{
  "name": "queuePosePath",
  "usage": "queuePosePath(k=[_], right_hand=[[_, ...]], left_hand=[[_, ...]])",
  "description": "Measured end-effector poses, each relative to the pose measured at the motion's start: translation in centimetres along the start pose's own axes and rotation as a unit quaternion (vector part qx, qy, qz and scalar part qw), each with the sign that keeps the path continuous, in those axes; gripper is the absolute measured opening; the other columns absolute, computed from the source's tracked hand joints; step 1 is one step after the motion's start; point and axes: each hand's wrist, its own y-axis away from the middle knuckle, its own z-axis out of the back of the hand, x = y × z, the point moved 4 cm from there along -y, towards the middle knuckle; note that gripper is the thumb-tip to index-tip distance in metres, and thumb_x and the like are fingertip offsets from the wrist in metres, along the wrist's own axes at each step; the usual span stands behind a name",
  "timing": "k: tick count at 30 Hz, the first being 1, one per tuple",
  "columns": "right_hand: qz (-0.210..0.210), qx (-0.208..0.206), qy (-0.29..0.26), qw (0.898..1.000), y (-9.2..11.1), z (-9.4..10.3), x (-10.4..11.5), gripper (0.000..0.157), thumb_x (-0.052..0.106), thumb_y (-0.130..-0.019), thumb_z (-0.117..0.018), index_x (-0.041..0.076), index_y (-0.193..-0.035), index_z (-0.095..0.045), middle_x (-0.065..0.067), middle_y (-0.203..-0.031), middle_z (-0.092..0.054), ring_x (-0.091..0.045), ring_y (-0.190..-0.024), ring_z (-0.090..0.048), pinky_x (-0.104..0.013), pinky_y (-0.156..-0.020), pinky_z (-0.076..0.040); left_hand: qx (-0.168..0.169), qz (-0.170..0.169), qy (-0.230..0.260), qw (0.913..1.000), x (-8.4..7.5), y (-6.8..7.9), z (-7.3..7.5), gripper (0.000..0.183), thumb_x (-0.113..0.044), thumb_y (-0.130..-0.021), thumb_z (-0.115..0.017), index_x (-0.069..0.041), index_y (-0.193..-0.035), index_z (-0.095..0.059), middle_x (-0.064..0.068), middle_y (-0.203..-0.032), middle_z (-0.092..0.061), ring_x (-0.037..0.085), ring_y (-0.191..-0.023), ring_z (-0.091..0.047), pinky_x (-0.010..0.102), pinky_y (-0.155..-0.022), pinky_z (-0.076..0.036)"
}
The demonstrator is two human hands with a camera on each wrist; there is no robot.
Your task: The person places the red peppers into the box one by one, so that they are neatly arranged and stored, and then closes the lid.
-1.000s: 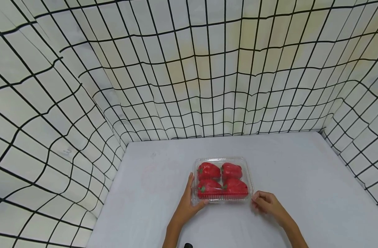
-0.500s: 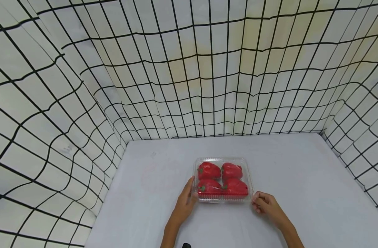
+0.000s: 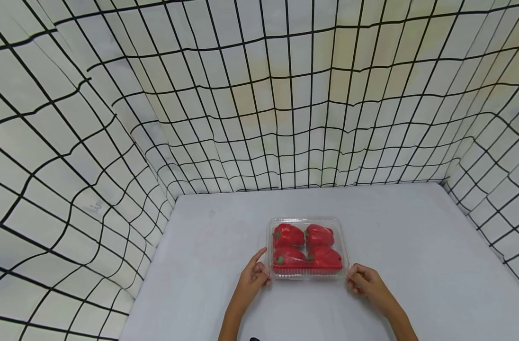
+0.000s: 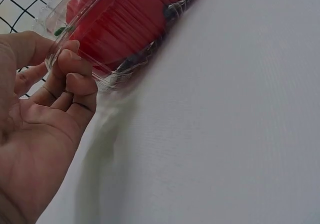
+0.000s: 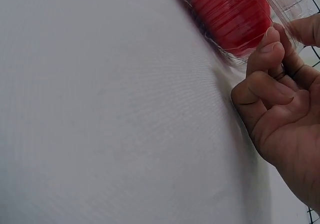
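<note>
A clear plastic clamshell box [image 3: 304,219] sits on the white table with several red bell peppers [image 3: 288,235] inside, green stems showing on some. At its front left corner, my left hand [image 3: 247,284] pinches the rim between thumb and curled fingers, the index finger stretched along the side. My right hand [image 3: 368,283] pinches the front right corner, its other fingers folded in. Up close in the left wrist view, fingertips [image 4: 70,57] press on the clear rim. Likewise, the right wrist view has the thumb and fingers of the right hand [image 5: 285,104] at the box's edge.
The white tabletop [image 3: 208,246] spreads around the box. White walls covered by black netting [image 3: 298,118] rise behind and at both sides. A small dark object [image 3: 254,339] pokes in at the bottom edge.
My left hand has slid back from the box's left side to its front left corner, its fingers curling into a pinch. The right hand stays at its corner; the box has hardly moved.
</note>
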Motion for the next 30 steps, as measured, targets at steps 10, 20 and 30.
queuePosePath(k=[10,20,30], right_hand=[[0.003,0.008,0.009,1.000,-0.1,-0.3,-0.2,0.022,0.017,-0.103,-0.047,0.000,-0.091,-0.052,0.004,-0.077,-0.058,-0.002,-0.064,-0.052,-0.016,-0.052,-0.045],[0.000,0.006,0.009,1.000,-0.3,-0.2,-0.3,0.023,0.020,-0.104,-0.046,0.002,-0.090,-0.052,0.002,-0.079,-0.059,-0.002,-0.065,-0.052,-0.016,-0.053,-0.046],[-0.013,-0.064,0.085,0.994,0.2,1.3,0.3,0.042,0.031,-0.106,-0.042,-0.009,-0.108,-0.057,-0.009,-0.087,-0.062,-0.009,-0.068,-0.056,-0.021,-0.051,-0.048]], left_hand=[[0.006,0.001,0.027,0.9996,0.3,0.1,0.1,0.059,0.005,-0.094,-0.051,-0.014,-0.148,-0.037,0.006,-0.077,-0.050,0.008,-0.066,-0.053,0.017,-0.060,-0.048],[0.025,-0.004,0.030,0.9992,0.3,-0.3,0.2,0.061,0.003,-0.095,-0.050,-0.014,-0.150,-0.032,0.003,-0.077,-0.049,0.006,-0.067,-0.052,0.017,-0.061,-0.047],[0.003,-0.010,-0.088,0.9961,0.1,-0.1,1.2,0.059,-0.010,-0.099,-0.053,-0.006,-0.152,-0.027,0.018,-0.092,-0.061,0.016,-0.083,-0.066,0.026,-0.078,-0.058]])
